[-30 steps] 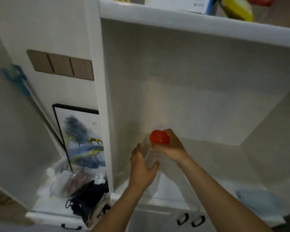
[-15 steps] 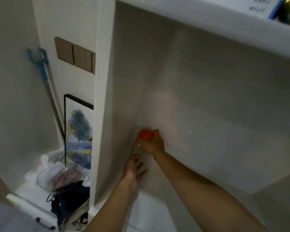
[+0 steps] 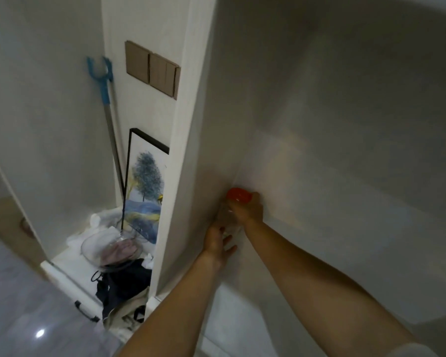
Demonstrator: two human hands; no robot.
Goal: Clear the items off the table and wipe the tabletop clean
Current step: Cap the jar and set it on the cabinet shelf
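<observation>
A clear plastic bottle (image 3: 228,217) with a red cap (image 3: 238,195) stands in the back left corner of a white cabinet shelf (image 3: 232,313). My right hand (image 3: 250,212) grips the bottle just under the cap. My left hand (image 3: 218,242) is lower, fingers spread and relaxed beside the bottle's base; whether it touches the bottle I cannot tell. Most of the bottle's body is see-through and hard to make out.
A white partition (image 3: 180,176) bounds the shelf on the left. Beyond it stand a framed tree painting (image 3: 146,186), a blue-headed pole (image 3: 108,104), a glass bowl (image 3: 111,248) and dark clothes (image 3: 124,284). Brown wall switches (image 3: 152,68) sit above.
The bottle went deeper into the shelf's back left corner with my right hand on it. My left hand let go of the bottle's body and opened. The camera swung right and closer.
</observation>
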